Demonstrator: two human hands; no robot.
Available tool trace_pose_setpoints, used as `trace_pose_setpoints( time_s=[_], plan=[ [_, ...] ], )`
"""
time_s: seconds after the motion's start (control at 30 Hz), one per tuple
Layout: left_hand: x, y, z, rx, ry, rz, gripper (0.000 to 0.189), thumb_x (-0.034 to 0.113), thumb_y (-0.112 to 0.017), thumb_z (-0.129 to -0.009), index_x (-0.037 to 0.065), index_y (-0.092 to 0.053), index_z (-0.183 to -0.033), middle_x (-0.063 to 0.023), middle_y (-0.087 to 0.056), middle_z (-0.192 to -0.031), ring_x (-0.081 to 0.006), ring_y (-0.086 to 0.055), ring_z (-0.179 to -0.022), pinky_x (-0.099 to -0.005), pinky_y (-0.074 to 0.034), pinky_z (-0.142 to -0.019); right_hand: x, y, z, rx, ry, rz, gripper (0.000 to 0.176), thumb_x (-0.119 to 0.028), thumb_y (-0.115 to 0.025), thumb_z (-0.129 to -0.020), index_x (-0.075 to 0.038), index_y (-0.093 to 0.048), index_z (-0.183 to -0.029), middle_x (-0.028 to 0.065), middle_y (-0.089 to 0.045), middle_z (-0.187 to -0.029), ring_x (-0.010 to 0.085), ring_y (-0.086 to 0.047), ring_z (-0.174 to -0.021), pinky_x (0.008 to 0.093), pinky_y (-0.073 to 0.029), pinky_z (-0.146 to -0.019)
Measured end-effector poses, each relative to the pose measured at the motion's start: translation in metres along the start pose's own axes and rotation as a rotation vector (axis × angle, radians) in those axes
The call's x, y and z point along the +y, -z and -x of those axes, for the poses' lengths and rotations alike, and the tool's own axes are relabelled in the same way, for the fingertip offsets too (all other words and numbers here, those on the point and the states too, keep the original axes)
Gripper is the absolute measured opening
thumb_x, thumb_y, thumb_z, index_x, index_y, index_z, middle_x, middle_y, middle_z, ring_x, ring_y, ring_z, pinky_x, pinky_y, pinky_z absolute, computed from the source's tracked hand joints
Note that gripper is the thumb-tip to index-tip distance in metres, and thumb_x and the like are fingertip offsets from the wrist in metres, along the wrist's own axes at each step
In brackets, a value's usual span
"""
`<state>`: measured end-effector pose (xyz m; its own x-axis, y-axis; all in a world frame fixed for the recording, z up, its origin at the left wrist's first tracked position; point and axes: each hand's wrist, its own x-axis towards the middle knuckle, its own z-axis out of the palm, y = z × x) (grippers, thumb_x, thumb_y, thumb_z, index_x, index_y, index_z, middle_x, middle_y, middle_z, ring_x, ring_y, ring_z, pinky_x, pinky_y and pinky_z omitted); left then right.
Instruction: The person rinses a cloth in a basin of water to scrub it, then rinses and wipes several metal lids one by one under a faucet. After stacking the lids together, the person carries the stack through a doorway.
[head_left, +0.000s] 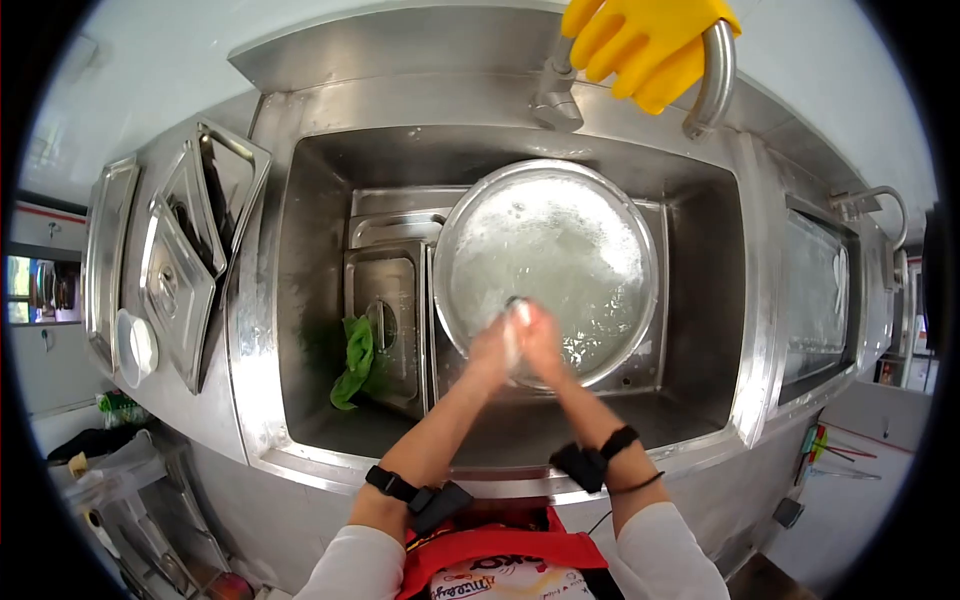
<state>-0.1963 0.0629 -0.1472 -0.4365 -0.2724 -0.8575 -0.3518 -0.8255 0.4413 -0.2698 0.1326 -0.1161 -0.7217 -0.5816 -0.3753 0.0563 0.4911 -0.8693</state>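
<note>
Over the near edge of a large round metal basin point(446, 330), my left hand point(488, 358) and my right hand point(543, 348) are pressed together, smeared by motion. Between them shows something whitish with a dark bit at its top, too blurred to name. The basin stands in a deep steel sink point(700, 300) and holds cloudy, bubbly water point(545, 260). Left of the basin lie steel pan lids point(385, 285) with a green leaf point(355, 365) on them.
Yellow rubber gloves point(650, 45) hang over the faucet point(715, 80). Several steel lids point(175, 285) and a white bowl point(136, 347) sit on the left counter. A second sink point(815, 300) with its own tap point(870, 203) is at the right.
</note>
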Motion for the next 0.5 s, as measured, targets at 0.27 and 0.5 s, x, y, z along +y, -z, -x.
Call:
trace_pose_setpoints(
  time_s=[0.27, 0.5],
  plan=[
    [0.061, 0.031, 0.034, -0.058, -0.267, -0.16, 0.06, 0.053, -0.044, -0.083, 0.023, -0.023, -0.131, -0.0112, -0.036, -0.125, -0.026, -0.04, -0.11, -0.0402, -0.034, -0.089, 0.103, 0.072, -0.021, 0.649, -0.104, 0.103, 0.05, -0.032, -0.06, -0.076, -0.007, -0.045, -0.117, 0.0207, -0.043, -0.116, 0.0373, -0.048, -0.1, 0.0473, -0.039, -0.086],
    [0.027, 0.02, 0.039, -0.099, -0.216, -0.272, 0.059, 0.048, -0.046, -0.084, 0.025, -0.023, -0.132, -0.0122, -0.021, -0.136, -0.0325, -0.03, -0.117, -0.0518, -0.034, -0.087, 0.105, 0.022, 0.009, -0.09, 0.245, 1.156, 0.043, -0.022, -0.054, -0.076, -0.009, -0.046, -0.117, 0.0233, -0.04, -0.119, 0.0389, -0.043, -0.105, 0.0463, -0.037, -0.09]
  ],
)
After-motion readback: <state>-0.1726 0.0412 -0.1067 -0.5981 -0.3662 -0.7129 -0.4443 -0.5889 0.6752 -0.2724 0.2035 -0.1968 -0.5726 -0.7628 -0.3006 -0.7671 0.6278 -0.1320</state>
